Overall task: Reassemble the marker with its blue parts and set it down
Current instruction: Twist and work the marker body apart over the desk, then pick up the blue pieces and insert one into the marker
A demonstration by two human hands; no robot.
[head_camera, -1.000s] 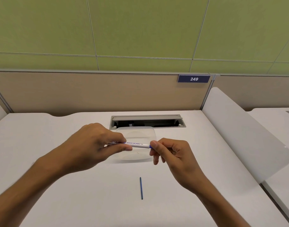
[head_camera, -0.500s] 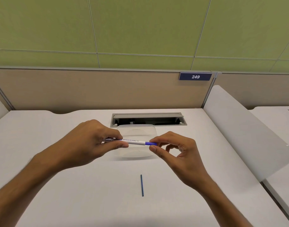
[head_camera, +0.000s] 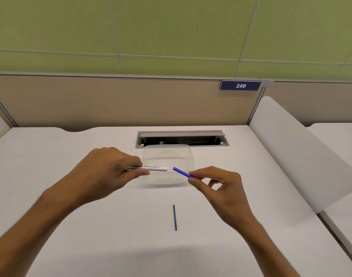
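Observation:
My left hand (head_camera: 109, 170) grips the white marker barrel (head_camera: 155, 168), printed "WHITE BOARD", level above the desk with its open end pointing right. My right hand (head_camera: 217, 188) pinches a short blue piece (head_camera: 182, 172) between thumb and forefinger; its free tip points up-left at the barrel's open end, a small gap away. A thin dark-blue rod (head_camera: 174, 217) lies loose on the white desk (head_camera: 91, 226), nearer to me than both hands.
A clear plastic container (head_camera: 188, 154) sits on the desk just behind the hands. Behind it is an open grey cable slot (head_camera: 181, 138). A beige partition with a "249" sign (head_camera: 240, 85) closes the back; a white curved divider (head_camera: 295, 156) borders the right side.
The blue piece was joined to the barrel's right end; now it is apart from it, held in my right hand, which has shifted right. The rod on the desk has not moved.

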